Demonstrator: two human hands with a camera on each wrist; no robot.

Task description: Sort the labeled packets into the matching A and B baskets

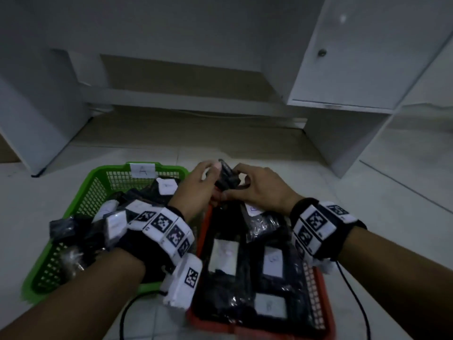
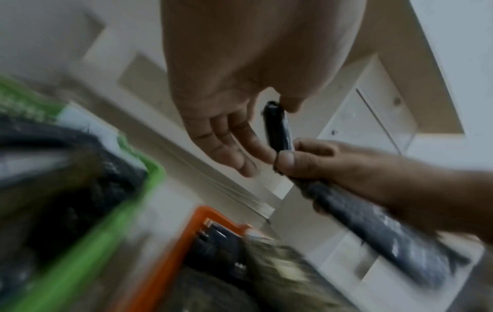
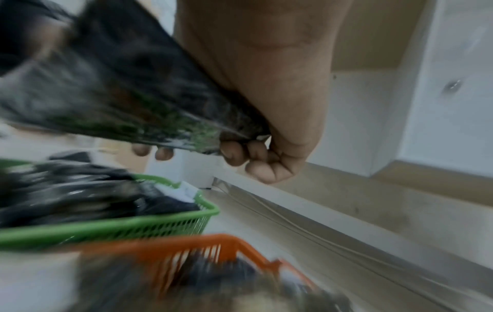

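Two hands held one dark packet (image 1: 226, 179) above far end of orange basket (image 1: 318, 285). Right hand (image 1: 259, 190) gripped its near part, fingers curled round it. Left hand (image 1: 196, 190) pinched far tip, thumb against fingers. Packet long axis ran away from person, far end tilted up. Green basket (image 1: 81, 197) at left, full of labelled packets, tag A on rim.

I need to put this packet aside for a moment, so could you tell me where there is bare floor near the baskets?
Bare tiled floor lies right of the orange basket, and more lies beyond both baskets, toward the white cabinet. The green basket and the orange one are heaped with packets, and both hands hold a packet above their far ends.
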